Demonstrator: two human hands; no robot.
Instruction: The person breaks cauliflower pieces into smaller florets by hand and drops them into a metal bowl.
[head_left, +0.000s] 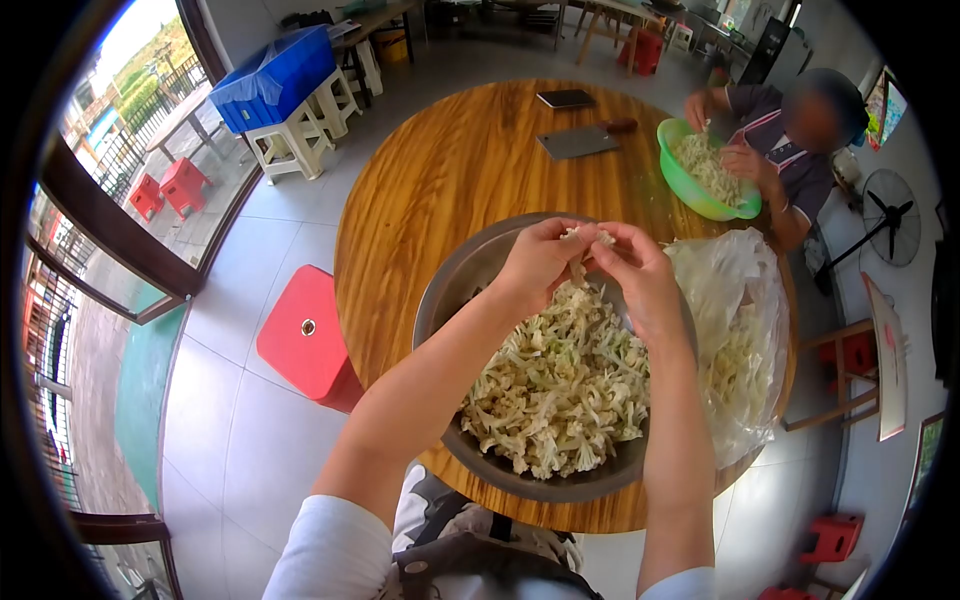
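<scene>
A wide metal bowl (437, 300) near the table's front edge holds a heap of cauliflower pieces (560, 390). Over the bowl's far side, my left hand (545, 258) and my right hand (636, 268) meet, fingers pinched together. Between them is a small cauliflower floret (579, 262), which both sets of fingertips grip. Parts of the floret are hidden behind the fingers. Close by my right forearm lies a clear plastic bag (745, 300) with more cauliflower inside.
Across the round wooden table (400, 220), a person (790, 140) works over a green basin (690, 190) of cauliflower. A cleaver (582, 141) and a dark flat object (566, 98) lie at the back. A red stool (305, 335) stands left, a fan (890, 217) right.
</scene>
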